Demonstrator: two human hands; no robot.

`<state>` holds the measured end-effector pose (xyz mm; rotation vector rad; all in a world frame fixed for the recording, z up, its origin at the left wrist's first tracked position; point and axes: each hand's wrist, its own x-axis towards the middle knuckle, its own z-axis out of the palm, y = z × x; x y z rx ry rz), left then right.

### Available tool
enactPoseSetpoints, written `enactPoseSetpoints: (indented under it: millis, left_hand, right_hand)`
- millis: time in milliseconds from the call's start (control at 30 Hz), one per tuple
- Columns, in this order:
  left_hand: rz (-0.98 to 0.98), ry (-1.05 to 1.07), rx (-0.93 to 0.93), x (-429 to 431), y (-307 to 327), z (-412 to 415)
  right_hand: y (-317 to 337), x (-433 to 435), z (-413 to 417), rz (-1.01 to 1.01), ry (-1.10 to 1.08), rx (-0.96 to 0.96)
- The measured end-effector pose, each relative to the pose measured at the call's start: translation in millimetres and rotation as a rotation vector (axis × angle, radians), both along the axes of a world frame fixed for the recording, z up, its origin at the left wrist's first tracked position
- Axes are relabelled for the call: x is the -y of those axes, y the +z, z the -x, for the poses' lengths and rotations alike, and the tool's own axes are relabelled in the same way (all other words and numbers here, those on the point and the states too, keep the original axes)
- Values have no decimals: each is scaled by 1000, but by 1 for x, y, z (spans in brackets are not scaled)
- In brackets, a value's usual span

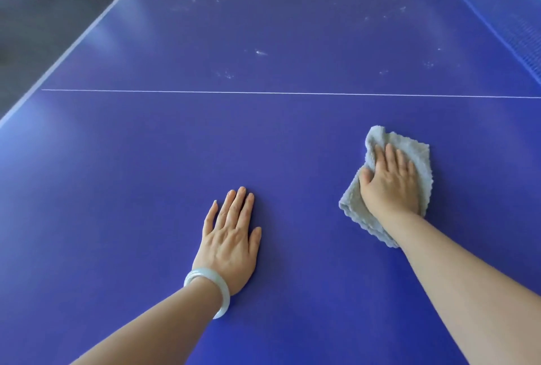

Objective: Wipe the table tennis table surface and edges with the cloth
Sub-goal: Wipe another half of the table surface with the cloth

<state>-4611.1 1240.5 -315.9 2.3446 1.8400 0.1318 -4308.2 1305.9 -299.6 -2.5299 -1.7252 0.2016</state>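
Cloth [417, 157] on table [263, 136], net [509, 34] far right

blue table [263, 145], grey cloth [418, 157], white bangle [218, 282]

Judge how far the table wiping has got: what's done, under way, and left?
Done: the near side of the white line looks smudge-free. In hand: the right hand presses the grey cloth flat there, the left hand lies flat. Left: whitish smudges beyond the line, plus the edges.
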Motion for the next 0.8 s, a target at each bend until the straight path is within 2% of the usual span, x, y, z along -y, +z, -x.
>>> enactPoseSetpoints:
  millis: [67, 133, 200, 233, 300, 367, 467, 533, 567, 633, 733, 800]
  left_hand:
    - [9, -3, 6, 1, 1, 0]
    - [15, -10, -8, 0, 4, -2]
    - [18, -40, -33, 1, 12, -3]
    - [-6, -55, -28, 1, 13, -3]
    - [0, -52, -19, 1, 12, -3]
    - [2, -18, -22, 2, 10, -1]
    - [-3, -18, -19, 2, 8, -2]
    - [-6, -18, -27, 2, 6, -2]
    - [-4, -16, -30, 2, 6, -3]
    - [4, -18, -34, 2, 9, -2]
    - [-1, -61, -46, 2, 10, -2]
    - [-23, -67, -39, 2, 9, -1]
  right_hand:
    - [-2, -8, 41, -25, 19, -19]
    - [-7, 0, 102, -85, 295, -66]
    - [-9, 18, 151, -60, 600, -82]
    - [-6, 23, 158, -51, 707, -89]
    - [-2, 25, 132, -64, 778, -85]
    - [-4, 26, 74, -100, 632, -5]
    - [-3, 22, -17, -72, 67, 2]
    - [-2, 14, -19, -54, -188, 1]
    - [-2, 9, 0, -54, -229, -3]
    - [-5, 1, 62, -104, -57, -20]
    - [-17, -5, 161, -130, 490, -53]
    - [-12, -16, 181, -108, 693, -70]
